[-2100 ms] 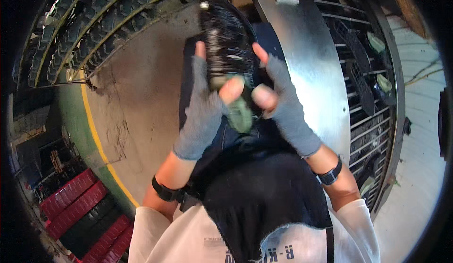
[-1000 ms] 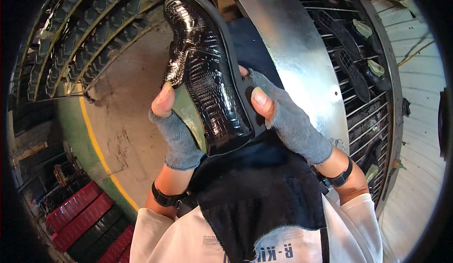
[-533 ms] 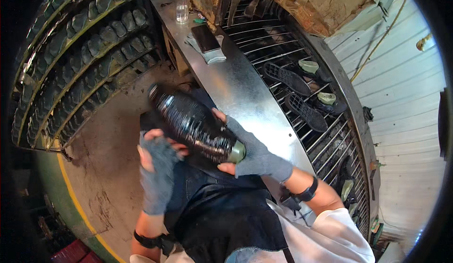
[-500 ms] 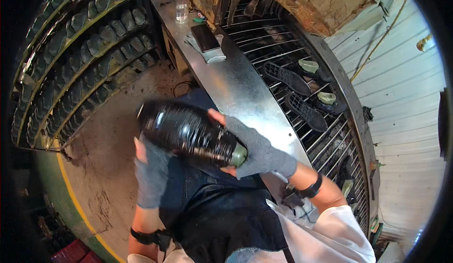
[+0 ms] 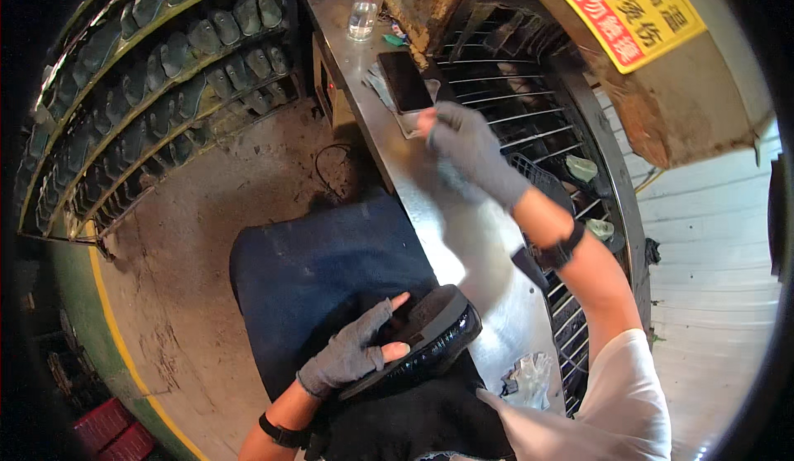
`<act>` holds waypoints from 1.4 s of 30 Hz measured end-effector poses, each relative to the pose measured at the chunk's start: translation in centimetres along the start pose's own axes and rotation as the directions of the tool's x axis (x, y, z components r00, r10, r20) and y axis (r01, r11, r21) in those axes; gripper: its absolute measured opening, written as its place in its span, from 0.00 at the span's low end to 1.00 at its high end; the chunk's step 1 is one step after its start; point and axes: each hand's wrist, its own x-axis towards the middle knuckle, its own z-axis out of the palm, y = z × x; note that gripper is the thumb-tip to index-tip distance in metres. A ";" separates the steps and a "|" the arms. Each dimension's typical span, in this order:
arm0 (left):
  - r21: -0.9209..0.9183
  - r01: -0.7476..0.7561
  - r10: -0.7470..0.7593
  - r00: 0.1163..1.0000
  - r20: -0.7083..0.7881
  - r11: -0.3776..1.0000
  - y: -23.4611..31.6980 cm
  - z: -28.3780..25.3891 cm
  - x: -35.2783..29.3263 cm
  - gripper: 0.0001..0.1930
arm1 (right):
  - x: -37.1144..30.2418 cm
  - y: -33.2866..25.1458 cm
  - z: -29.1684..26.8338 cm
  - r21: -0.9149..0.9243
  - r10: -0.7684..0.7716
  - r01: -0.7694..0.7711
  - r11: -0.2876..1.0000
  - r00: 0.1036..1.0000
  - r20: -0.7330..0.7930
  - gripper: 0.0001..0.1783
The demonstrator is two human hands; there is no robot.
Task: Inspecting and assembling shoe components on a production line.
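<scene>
A glossy black shoe (image 5: 451, 347) lies over my lap, its flat dark underside tilted upward. My left hand (image 5: 351, 353), in a grey fingerless glove, holds it with the thumb and a finger on the near and far sides; the other fingers are partly hidden. Over the metal bench (image 5: 430, 200) reaches my right hand (image 5: 475, 147), also gloved and slightly blurred. Its fingertips are beside a black phone (image 5: 405, 81) resting on a pale cloth (image 5: 380, 85). How far these fingers are closed is unclear.
A barred metal rack (image 5: 517, 138) with pale green blocks (image 5: 581, 168) runs along the bench's right side. At the bench's far end stands a clear bottle (image 5: 362, 14). Shelves of dark shoe forms (image 5: 178, 56) fill the left. A yellow-red sign (image 5: 633, 14) hangs upper right.
My right hand has let go of the shoe and moved up and away toward the phone. My left hand has brought the shoe lower and nearer, turning it. The view has shifted.
</scene>
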 end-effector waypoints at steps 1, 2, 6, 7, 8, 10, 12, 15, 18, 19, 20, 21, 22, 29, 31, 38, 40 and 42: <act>-0.004 0.001 -0.001 1.000 0.008 1.000 -0.2 -0.3 0.4 0.44 | 3.3 2.7 -0.9 -0.084 0.082 -0.094 0.992 0.987 -0.137 0.18; -0.138 0.036 -0.030 0.998 0.051 0.990 -0.4 -0.7 0.7 0.45 | 6.8 4.4 -1.4 -0.179 0.104 -0.153 0.972 0.960 -0.259 0.20; -0.289 0.111 -0.072 0.987 0.143 0.951 0.4 -2.1 1.7 0.47 | 15.0 6.9 -0.4 -0.169 0.236 -0.312 0.935 0.902 -0.363 0.24; -0.275 0.102 -0.060 0.986 0.155 0.956 0.7 -2.2 2.1 0.48 | 16.4 6.9 -0.1 -0.150 0.343 -0.419 0.896 0.864 -0.368 0.25; -0.237 0.079 -0.035 0.982 0.184 0.968 0.5 -2.2 2.7 0.49 | 18.0 8.2 -0.4 -0.144 0.347 -0.422 0.895 0.861 -0.372 0.25; -0.228 0.083 -0.037 0.980 0.196 0.970 0.9 -2.2 3.4 0.48 | 19.9 11.6 -1.5 -0.527 0.064 -0.318 0.788 0.894 -0.443 0.25; -0.221 0.100 -0.056 0.979 0.197 0.970 1.1 -2.0 3.0 0.48 | 19.1 11.9 -1.7 -0.482 0.124 -0.361 0.798 0.882 -0.456 0.24; -0.338 0.144 -0.106 0.986 0.127 0.930 1.5 -2.3 2.2 0.52 | 14.7 10.7 -2.6 -0.367 0.172 -0.374 0.852 0.861 -0.479 0.22; -0.448 -0.093 -0.027 0.967 -0.254 0.889 0.8 -1.9 1.2 0.54 | 3.3 9.5 -3.1 0.009 0.150 -0.160 0.987 0.904 -0.401 0.20; -0.479 -0.158 0.016 0.958 -0.286 0.863 1.2 -2.1 1.7 0.55 | -0.6 10.1 -4.0 0.310 0.355 -0.270 0.912 0.897 -0.265 0.13; -0.462 -0.194 0.033 0.942 -0.333 0.865 1.2 -2.3 2.0 0.57 | -5.1 10.5 -3.9 0.383 0.228 -0.129 0.915 0.947 -0.226 0.14; -0.441 -0.220 0.035 0.920 -0.391 0.870 1.0 -2.4 2.0 0.58 | -9.5 9.3 -2.7 0.499 0.261 -0.151 0.853 0.952 -0.158 0.19; -0.455 -0.216 0.027 0.922 -0.386 0.864 0.8 -2.2 2.9 0.59 | -13.4 7.9 -2.3 0.617 0.303 -0.169 0.768 0.946 -0.118 0.22; -0.302 -0.053 -0.080 0.908 -0.411 0.952 -3.7 -1.0 -1.7 0.54 | -26.3 -1.1 1.9 0.426 0.469 -0.555 0.714 0.832 0.298 0.26; -0.394 -0.111 -0.075 0.901 -0.427 0.912 -2.3 -1.7 -0.1 0.48 | -27.4 -1.9 1.8 0.427 0.436 -0.531 0.732 0.847 0.305 0.25; -0.378 -0.122 -0.031 0.927 -0.375 0.918 0.6 -4.6 5.2 0.46 | -27.3 -2.5 -0.1 0.203 0.454 -0.546 0.813 0.813 0.365 0.27; -0.341 -0.133 0.004 0.936 -0.352 0.931 0.6 -5.0 5.1 0.43 | -27.0 -2.2 -0.3 0.178 0.450 -0.536 0.825 0.815 0.364 0.26; -0.307 -0.140 0.034 0.944 -0.328 0.941 0.8 -5.4 5.1 0.41 | -26.5 -2.2 -0.1 0.153 0.449 -0.529 0.835 0.815 0.367 0.25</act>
